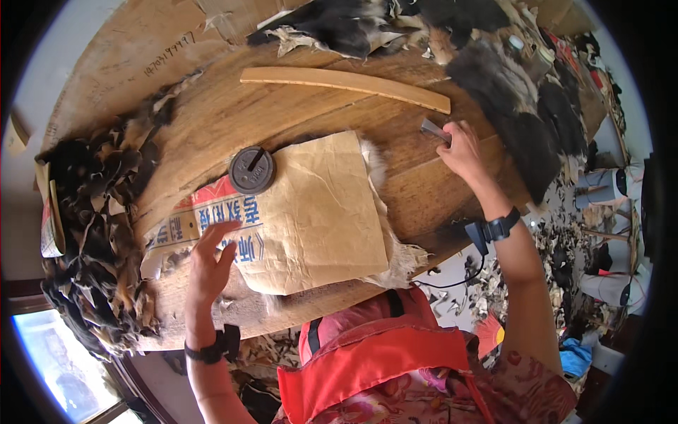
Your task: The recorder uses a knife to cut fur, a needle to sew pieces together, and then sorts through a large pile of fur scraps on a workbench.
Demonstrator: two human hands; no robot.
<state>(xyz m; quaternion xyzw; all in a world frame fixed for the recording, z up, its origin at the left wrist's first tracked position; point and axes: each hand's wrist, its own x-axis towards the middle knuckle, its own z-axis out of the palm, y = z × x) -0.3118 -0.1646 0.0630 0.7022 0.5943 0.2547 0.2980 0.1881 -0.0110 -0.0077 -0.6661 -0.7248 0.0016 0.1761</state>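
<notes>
A brown paper sheet [321, 212] with coloured print along its left side lies over a pale fur pelt [401, 263], whose edges stick out at the right. On the paper's upper left edge rests a round, dark slotted weight [251, 170]. My left hand [210, 263] is at the paper's lower left, fingers apart and holding nothing; whether the fingertips touch the paper I cannot tell. To the right of the sheet, my right hand [462, 150] grips a flat grey metal blade [434, 130], its end pointing up and left. Fingers cover the rest of it.
A curved-looking wooden strip [346, 83] lies across the far part of the wooden table [212, 106]. Dark fur scraps [99, 233] are heaped along the left edge. Black and grey pelts [505, 92] cover the right side, with more fur [346, 28] at the back.
</notes>
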